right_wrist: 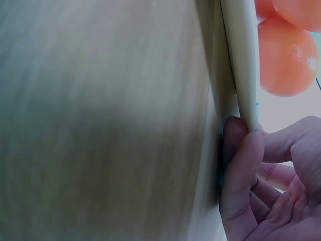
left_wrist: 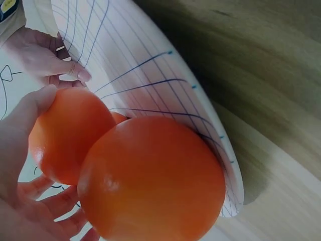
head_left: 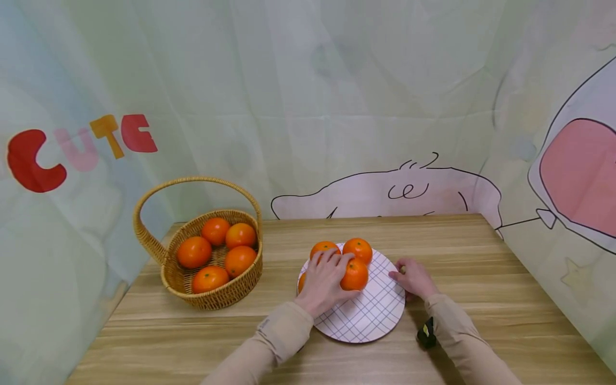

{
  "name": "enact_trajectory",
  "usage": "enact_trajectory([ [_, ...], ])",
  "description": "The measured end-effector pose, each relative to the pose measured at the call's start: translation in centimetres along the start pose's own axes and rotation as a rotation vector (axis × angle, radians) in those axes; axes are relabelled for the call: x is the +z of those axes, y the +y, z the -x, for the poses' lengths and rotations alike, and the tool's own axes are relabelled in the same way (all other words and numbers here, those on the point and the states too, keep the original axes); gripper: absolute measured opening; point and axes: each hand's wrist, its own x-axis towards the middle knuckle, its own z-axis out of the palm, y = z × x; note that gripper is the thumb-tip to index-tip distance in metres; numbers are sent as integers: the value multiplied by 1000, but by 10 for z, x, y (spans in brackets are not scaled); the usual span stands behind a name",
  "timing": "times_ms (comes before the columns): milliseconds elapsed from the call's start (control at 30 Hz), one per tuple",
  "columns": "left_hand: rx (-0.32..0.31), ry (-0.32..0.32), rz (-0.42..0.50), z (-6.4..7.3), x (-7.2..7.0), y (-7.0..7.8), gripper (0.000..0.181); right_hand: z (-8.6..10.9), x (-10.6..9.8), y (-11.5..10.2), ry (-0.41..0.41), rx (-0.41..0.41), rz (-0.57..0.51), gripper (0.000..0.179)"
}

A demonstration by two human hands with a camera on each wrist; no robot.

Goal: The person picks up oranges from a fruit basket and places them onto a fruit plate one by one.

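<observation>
A round white plate [head_left: 370, 321] with a blue grid pattern lies on the table and bears several oranges. My left hand [head_left: 324, 280] reaches over it and grips one orange [head_left: 356, 275], thumb on the near side and fingers curled over the far side. In the left wrist view this held orange [left_wrist: 72, 135] sits beside a larger-looking orange [left_wrist: 153, 175]. Two more oranges show behind and left of the hand, partly covered by it. At the plate's right rim, my right hand [head_left: 416, 278] pinches the edge, its fingers [right_wrist: 243, 165] under the rim and thumb on top.
Left on the table stands a wicker basket [head_left: 218, 299] with a tall arched handle, holding several oranges [head_left: 210, 279]. A printed curtain [head_left: 308, 107] hangs behind and along both sides of the wooden table [head_left: 505, 299]. A dark object [head_left: 426, 334] sits at the right wrist.
</observation>
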Motion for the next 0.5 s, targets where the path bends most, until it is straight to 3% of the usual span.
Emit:
enact_trajectory([
  [500, 28, -60, -105, 2, 9, 1, 70, 0, 1, 2, -1, 7, -2, 16],
])
